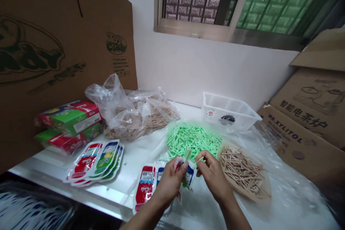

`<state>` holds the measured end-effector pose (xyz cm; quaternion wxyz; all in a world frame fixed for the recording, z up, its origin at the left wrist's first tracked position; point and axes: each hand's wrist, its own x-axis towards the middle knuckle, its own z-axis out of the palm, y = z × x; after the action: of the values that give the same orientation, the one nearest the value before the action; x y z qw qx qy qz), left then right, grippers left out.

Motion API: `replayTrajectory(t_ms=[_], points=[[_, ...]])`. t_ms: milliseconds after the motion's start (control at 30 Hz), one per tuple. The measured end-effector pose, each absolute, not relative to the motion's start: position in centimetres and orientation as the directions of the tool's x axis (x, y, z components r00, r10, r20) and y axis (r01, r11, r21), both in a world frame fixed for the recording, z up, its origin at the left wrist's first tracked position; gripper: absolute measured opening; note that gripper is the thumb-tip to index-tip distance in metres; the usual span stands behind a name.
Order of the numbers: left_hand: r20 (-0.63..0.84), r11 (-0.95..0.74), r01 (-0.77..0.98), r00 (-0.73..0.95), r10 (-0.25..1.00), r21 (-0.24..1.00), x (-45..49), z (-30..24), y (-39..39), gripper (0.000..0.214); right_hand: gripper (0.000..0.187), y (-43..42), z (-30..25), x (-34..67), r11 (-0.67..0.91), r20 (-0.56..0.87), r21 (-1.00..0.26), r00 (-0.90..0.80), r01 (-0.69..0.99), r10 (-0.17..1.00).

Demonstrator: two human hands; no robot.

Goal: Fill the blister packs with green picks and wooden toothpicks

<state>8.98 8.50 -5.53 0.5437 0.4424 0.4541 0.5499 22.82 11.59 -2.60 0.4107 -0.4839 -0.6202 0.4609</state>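
1. Gripping a printed packet (190,176) with the left hand (172,178), thumb and fingers closed on its left side.
2. Clasping in that same grip several pale green sticks (188,153), pointing up above the thumb, between the two hands.
3. Pinching what looks like a small green piece (201,159) between thumb and fingers of the right hand (212,174), just right of the packet; too small to tell how many pieces.
4. Faced, just beyond both hands, by a pile of green sticks (194,137) spread on clear plastic.
5. Flanked, just beside the right hand, by a shallow tan tray (256,198) full of brown sticks (241,169).
6. Bordered, beside and partly behind the left hand and forearm, by flat printed pouches (145,187) on the white table (129,165).
7. Set farther left, well apart from the hands, with a fanned stack of pouches (93,161); backed beyond by a clear bag (118,102) over more brown sticks and, to its right, a translucent bin (229,115).
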Motion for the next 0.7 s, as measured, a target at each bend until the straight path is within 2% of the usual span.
replayTrajectory(t_ms=[200,400,533,700], points=[[-0.018,0.012,-0.212,-0.024,1.0,0.977,8.74,-5.79,8.57,0.035,0.031,11.28,-3.0,22.77,0.045,0.04,-0.999,-0.204,0.018,0.978],[-0.017,0.003,-0.242,-0.054,0.998,0.97,8.93,-5.23,8.35,0.035,0.039,11.18,-2.66,22.71,0.026,0.024,-1.0,-0.188,0.013,0.982],[-0.01,-0.008,-0.227,-0.077,0.997,0.974,9.08,-5.03,8.25,0.035,0.03,11.12,-2.8,22.51,0.056,0.051,-0.998,-0.172,0.024,0.984],[0.019,-0.024,-0.196,-0.03,0.999,0.98,9.37,-4.85,7.92,0.034,0.016,10.96,-3.03,21.98,0.127,0.11,-0.972,-0.095,0.196,0.989]])
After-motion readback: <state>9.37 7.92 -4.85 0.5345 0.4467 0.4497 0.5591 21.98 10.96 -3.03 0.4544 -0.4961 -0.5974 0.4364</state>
